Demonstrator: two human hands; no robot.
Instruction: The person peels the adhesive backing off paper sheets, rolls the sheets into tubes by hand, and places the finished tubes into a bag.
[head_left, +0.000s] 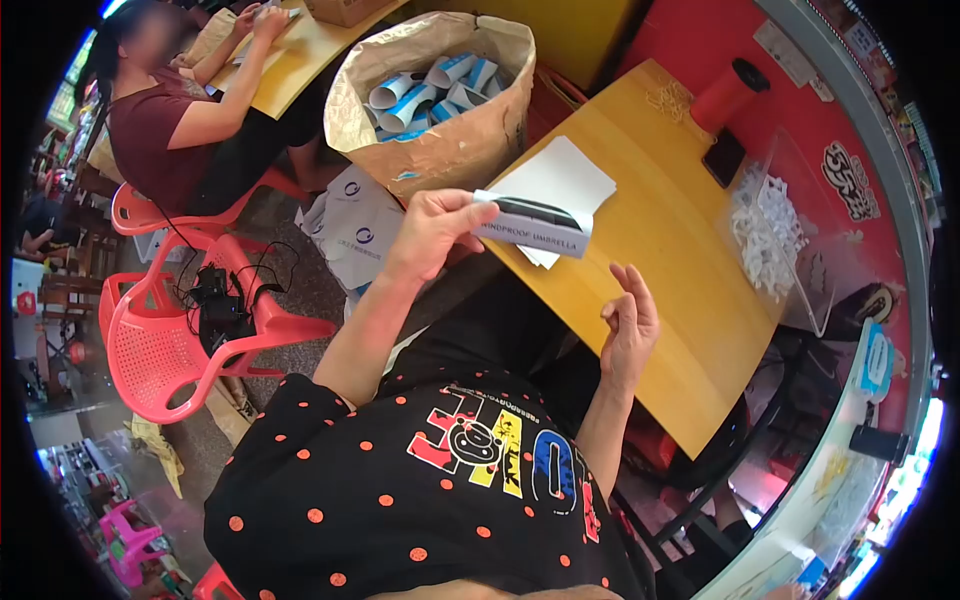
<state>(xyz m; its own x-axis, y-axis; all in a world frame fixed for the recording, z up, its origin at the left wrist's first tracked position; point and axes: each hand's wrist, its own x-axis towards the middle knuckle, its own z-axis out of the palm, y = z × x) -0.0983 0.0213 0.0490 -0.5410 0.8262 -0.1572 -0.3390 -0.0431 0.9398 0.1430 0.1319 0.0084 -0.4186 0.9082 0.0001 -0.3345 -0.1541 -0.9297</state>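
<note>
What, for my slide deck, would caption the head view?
Left hand holds a printed paper sleeve; right hand is empty.

Coral-red plastic armchair (160, 350) near me, black cables (215, 300) heaped on it (proper tangle), pink stool (130, 540) farther off. Beyond, a seated person in a maroon top (150, 125) at another table (270, 95), cardboard box (340, 10) on it. Red wall (800, 120) opposite, black-and-white sticker (848, 182) on it, dark phone (723, 159) and black-topped red cylinder (722, 103) nearby.
</note>
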